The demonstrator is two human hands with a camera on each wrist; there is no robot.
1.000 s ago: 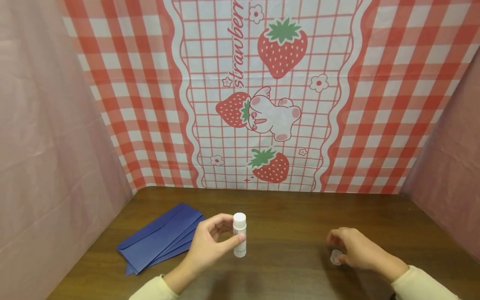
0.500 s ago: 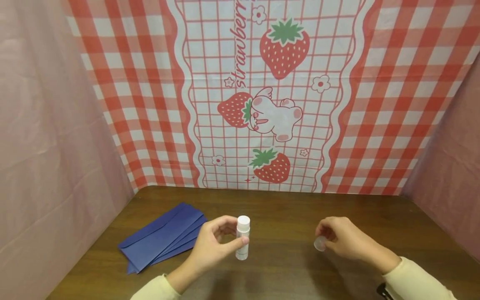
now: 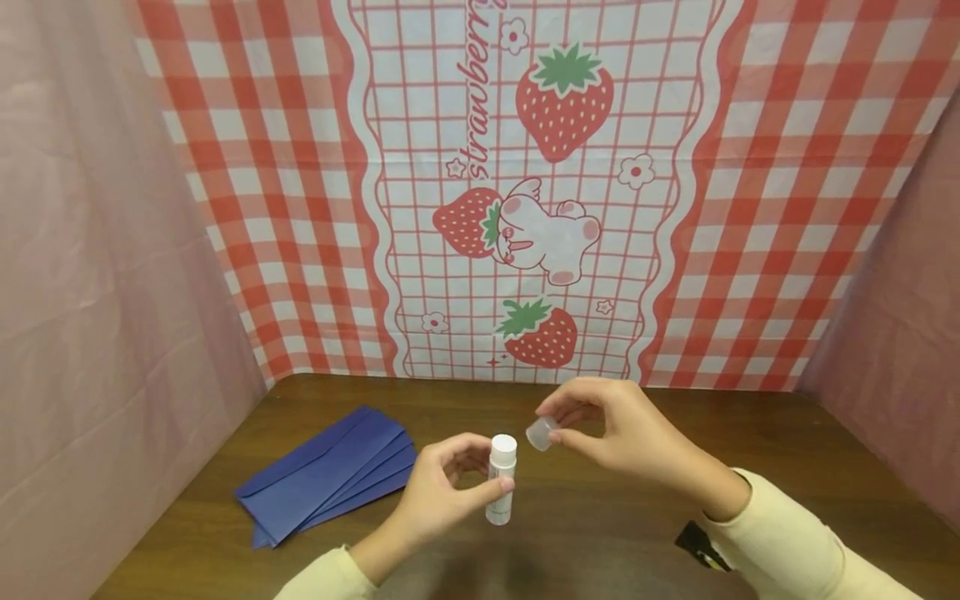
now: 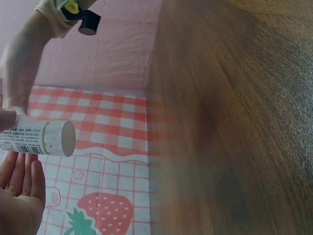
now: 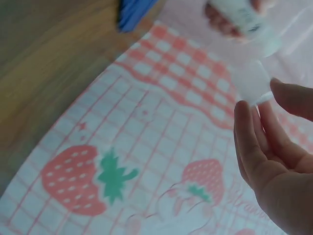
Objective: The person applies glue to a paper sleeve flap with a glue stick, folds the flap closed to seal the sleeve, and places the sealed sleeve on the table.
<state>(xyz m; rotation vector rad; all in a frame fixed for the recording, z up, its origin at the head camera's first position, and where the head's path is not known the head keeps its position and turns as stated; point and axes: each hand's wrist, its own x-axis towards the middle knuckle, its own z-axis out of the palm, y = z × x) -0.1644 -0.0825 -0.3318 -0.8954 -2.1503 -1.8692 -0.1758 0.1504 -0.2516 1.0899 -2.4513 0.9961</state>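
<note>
My left hand [image 3: 442, 487] holds a white glue stick [image 3: 500, 498] upright between thumb and fingers, its uncapped white top facing up. Printed text and a barcode show on the glue stick [image 4: 29, 138] in the left wrist view. A translucent cap [image 3: 542, 433] is pinched between the thumb and fingertips of my right hand [image 3: 618, 421]. This cap [image 5: 252, 82] is tilted, a short way above and to the right of the glue stick's top, apart from it in the head view.
Several dark blue envelopes [image 3: 322, 475] lie fanned out on the left of the brown wooden table [image 3: 585, 542]. Behind the table hangs a red-and-white checked cloth [image 3: 787, 208] with strawberries, and pink cloth [image 3: 112, 292] hangs at both sides.
My right hand has lifted the cap from low over the table at the right and brought it left, close to the glue stick. My left hand has shifted slightly right with the glue stick.
</note>
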